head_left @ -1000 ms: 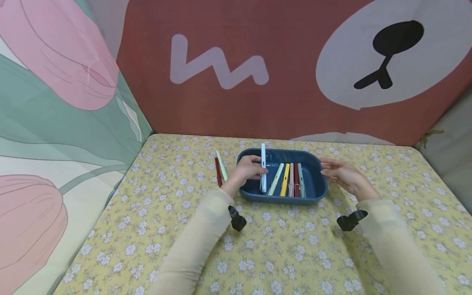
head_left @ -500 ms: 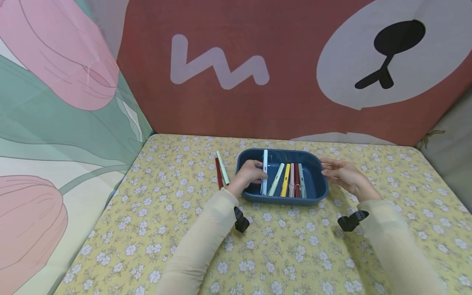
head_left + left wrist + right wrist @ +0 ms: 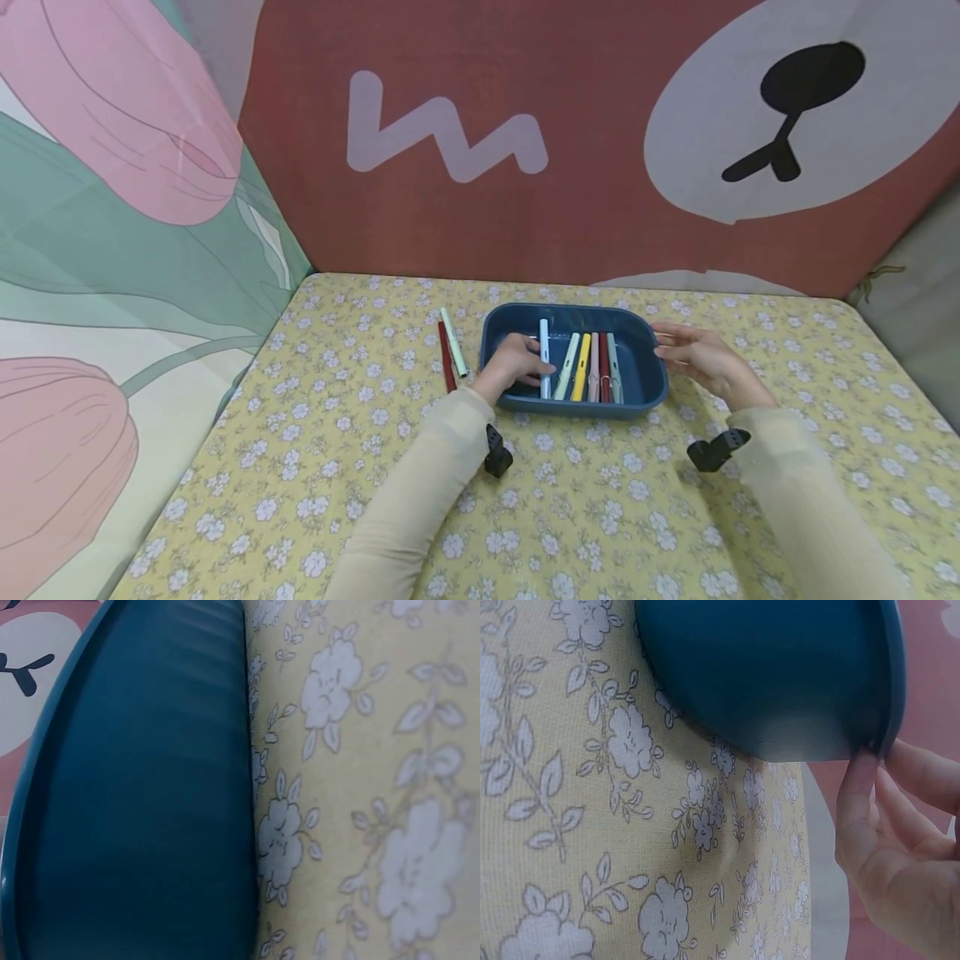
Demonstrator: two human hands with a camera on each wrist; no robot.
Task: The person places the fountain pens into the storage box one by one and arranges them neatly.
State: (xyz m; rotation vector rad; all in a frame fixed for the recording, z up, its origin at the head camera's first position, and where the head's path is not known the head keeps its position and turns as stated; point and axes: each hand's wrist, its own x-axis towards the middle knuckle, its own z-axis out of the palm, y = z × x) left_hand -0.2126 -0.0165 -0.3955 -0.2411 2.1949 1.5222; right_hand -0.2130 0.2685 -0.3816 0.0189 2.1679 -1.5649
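Note:
In the head view a dark blue tray point(image 3: 585, 409) stands on the table. My left hand point(image 3: 515, 360) reaches over its left side and pinches a light blue pen point(image 3: 544, 333) low inside it. Right of that pen lie a light green pen point(image 3: 567, 367), a yellow pen point(image 3: 581, 368), a pink pen point(image 3: 594, 368), a dark red pen point(image 3: 604, 367) and a grey-green pen point(image 3: 614, 368). At the tray's right end my right hand point(image 3: 699, 358) holds the rim; the right wrist view shows the thumb point(image 3: 857, 784) and fingers pinching it. The left wrist view hides the left hand.
Left of the tray, another dark red pen point(image 3: 447, 358) and another light green pen point(image 3: 453, 342) lie on the flowered tablecloth point(image 3: 300, 467). A printed red backdrop point(image 3: 585, 225) rises behind the table's far edge. The tray's outer wall point(image 3: 142, 795) fills much of the left wrist view.
My left hand has moved slightly right and nearer, lowering the light blue pen into the tray beside the light green one. The right hand stays at the rim.

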